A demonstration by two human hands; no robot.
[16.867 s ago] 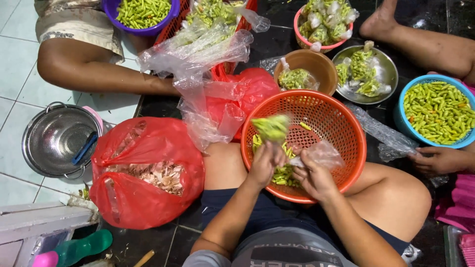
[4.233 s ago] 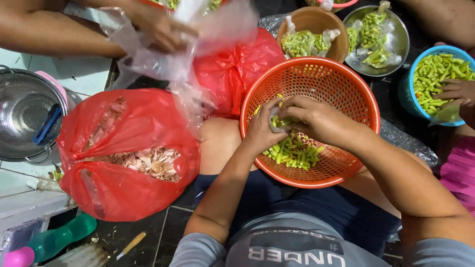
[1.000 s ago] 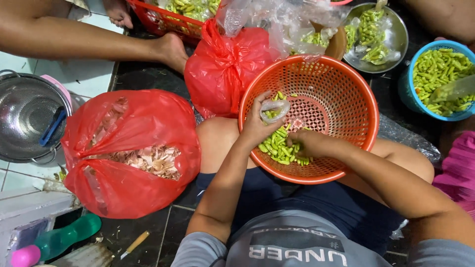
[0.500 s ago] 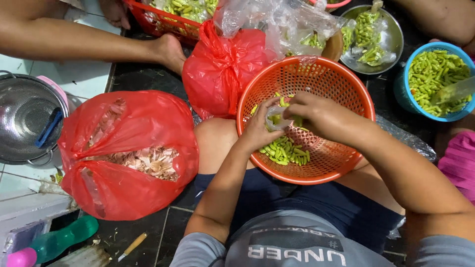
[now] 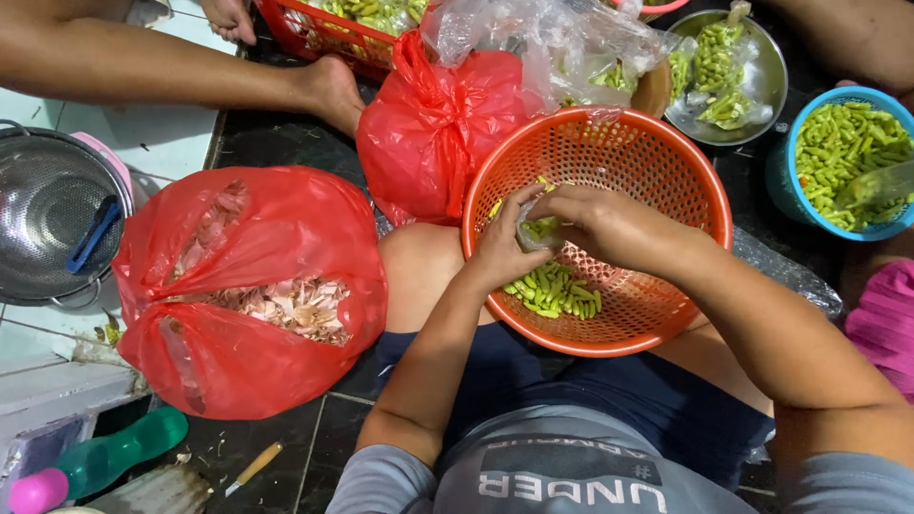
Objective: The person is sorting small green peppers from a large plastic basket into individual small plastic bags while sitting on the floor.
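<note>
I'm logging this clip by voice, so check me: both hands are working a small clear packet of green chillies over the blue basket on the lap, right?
Not quite. The basket on the lap is orange, not blue, as the head view shows. The rest holds: the left hand and right hand work a small clear packet of green chillies over it.

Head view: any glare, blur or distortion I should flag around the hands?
Head view: even, soft light, no hard shadows; sheen on the red bag and steel colander; left hand and right hand fairly sharp over the orange basket, small green pieces resolved; slight wide-angle stretch at the edges.
</note>
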